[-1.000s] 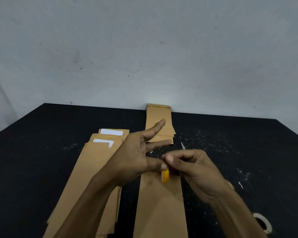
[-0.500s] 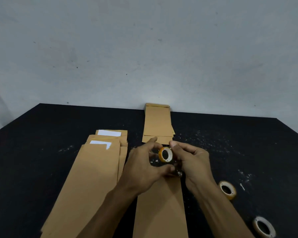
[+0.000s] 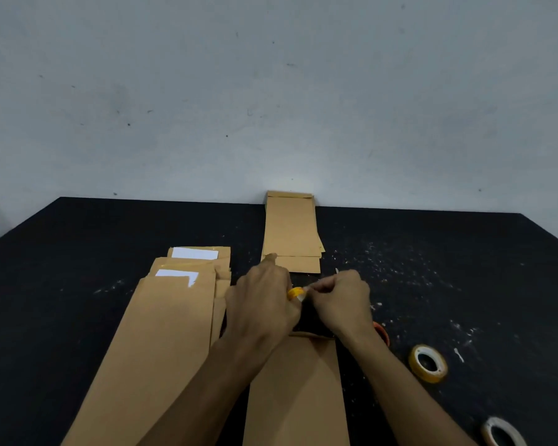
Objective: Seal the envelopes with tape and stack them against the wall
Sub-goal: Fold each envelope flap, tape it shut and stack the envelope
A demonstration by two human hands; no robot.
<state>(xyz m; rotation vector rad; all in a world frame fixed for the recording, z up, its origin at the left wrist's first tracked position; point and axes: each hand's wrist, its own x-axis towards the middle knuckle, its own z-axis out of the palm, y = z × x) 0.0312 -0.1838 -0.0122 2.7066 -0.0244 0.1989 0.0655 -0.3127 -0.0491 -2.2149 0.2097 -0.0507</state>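
Head camera looks down on our black table (image 3: 78,284), where our left hand (image 3: 264,304) grips a small yellow tape roll (image 3: 295,292) and our right hand (image 3: 339,299) pinches at the roll's edge, fingers curled as if working the tape's free end; whether any tape is lifted yet we cannot tell. Both hands hang just above the far end of a brown envelope (image 3: 298,391) that runs toward us. To the left lies a pile of unsealed envelopes (image 3: 161,342), two showing white paper at their mouths. A sealed stack (image 3: 290,233) lies ahead, its far end touching the wall (image 3: 271,107).

We judge the main risk to be the strip: pulled too fast, it may twist back and stick to itself or to our fingers. The envelope under our wrists is not pinned, so a tug could drag it crooked and the flap would seal askew.

Open table lies between our hands and the sealed stack, a clear lane for sliding the envelope forward. On the right, a yellow spare roll (image 3: 427,363) and a whitish roll (image 3: 503,431) sit near our right forearm; a sweeping elbow could knock them. The unsealed pile lies just beside the working envelope, nearly touching.
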